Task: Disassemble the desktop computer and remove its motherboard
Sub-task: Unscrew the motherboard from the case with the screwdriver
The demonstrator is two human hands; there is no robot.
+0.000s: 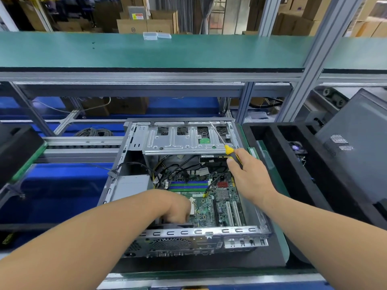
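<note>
Inside the open case [134, 141], left hand [178, 208] curls near the motherboard [211, 206] socket, grip unclear; right hand [249, 174] at 2 o'clock grips the screwdriver [227, 148], tip up, parked clear.

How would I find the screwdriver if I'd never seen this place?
Find the open computer case in the middle. Above its right side, the right hand grips the screwdriver. It is the only tool with a yellow-and-black handle; its thin metal shaft points away over the silver drive cage.
</note>
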